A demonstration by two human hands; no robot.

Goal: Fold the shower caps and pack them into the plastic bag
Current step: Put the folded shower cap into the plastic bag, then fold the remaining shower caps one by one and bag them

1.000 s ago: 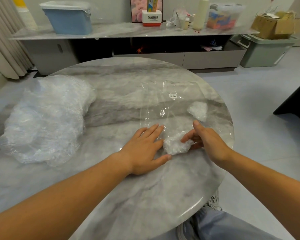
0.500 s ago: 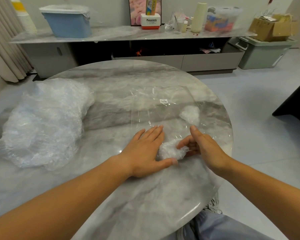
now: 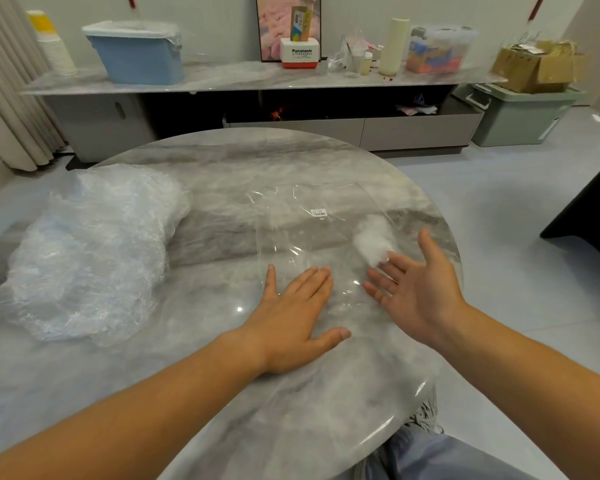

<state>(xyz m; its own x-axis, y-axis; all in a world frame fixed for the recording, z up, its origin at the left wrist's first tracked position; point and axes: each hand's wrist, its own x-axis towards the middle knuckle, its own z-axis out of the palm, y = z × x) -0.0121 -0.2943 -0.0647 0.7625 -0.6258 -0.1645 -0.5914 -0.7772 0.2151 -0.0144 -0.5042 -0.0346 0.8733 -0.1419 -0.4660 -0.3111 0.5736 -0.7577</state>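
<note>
On plastic bag (image 3: pixel 309 233), left fingers (image 3: pixel 305 282) (flat)

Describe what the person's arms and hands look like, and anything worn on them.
Both arms are bare as far as the frame edge, with no sleeves in view. The left hand and the right hand wear no gloves, and no ring, watch or bracelet can be seen. The visible fingernails are short and unpainted.

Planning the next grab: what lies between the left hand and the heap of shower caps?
In the head view, only bare marble tabletop lies between the left hand and the heap of shower caps.
</note>
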